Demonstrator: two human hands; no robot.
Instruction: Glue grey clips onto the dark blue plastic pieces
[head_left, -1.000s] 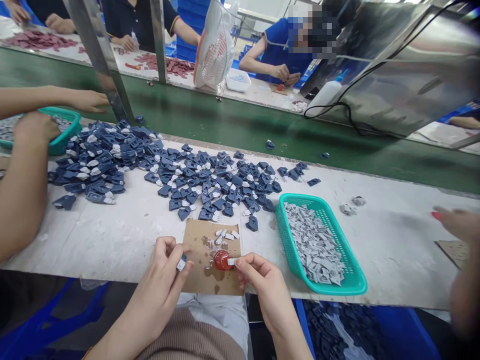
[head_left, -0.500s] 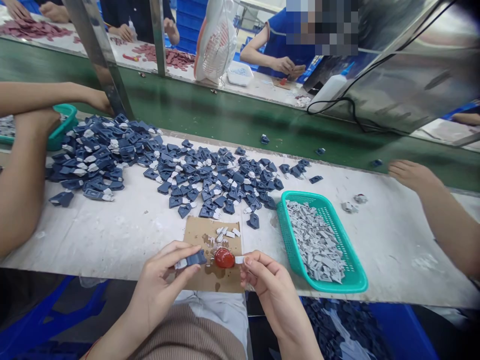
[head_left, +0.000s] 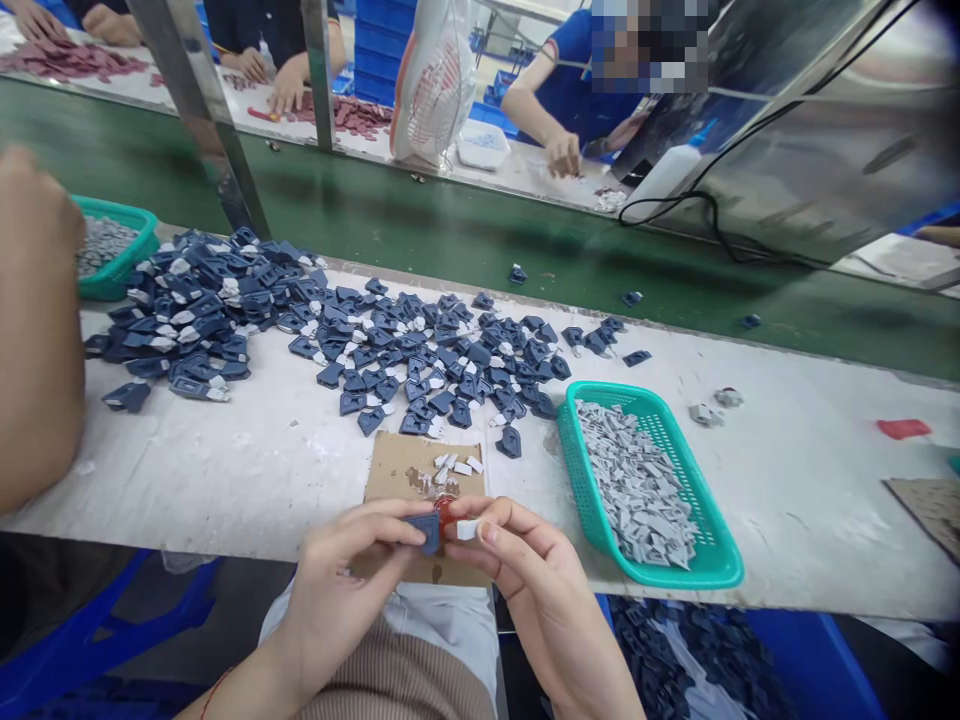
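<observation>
My left hand [head_left: 352, 560] pinches a dark blue plastic piece [head_left: 427, 530] between thumb and fingers. Facing it from the right, my right hand [head_left: 529, 560] holds a small white piece [head_left: 466, 530] at its fingertips. The two pieces are close together but apart. Behind the fingers, a red round blob [head_left: 444, 508] is mostly hidden on a piece of brown cardboard [head_left: 390, 460]. Several loose white pieces [head_left: 454, 466] lie on the cardboard's upper part, beside wet stains.
A green basket [head_left: 720, 540] of white pieces stands to the right. Beyond the cardboard spreads a large heap of blue pieces [head_left: 420, 360], many with white ends. A green belt [head_left: 360, 220] runs behind the table. A co-worker's arm [head_left: 37, 340] reaches in at left.
My hands have come together, bringing the blue piece and the white piece near each other over the red blob. The blue piece has turned. The co-worker's arm at right has left the view.
</observation>
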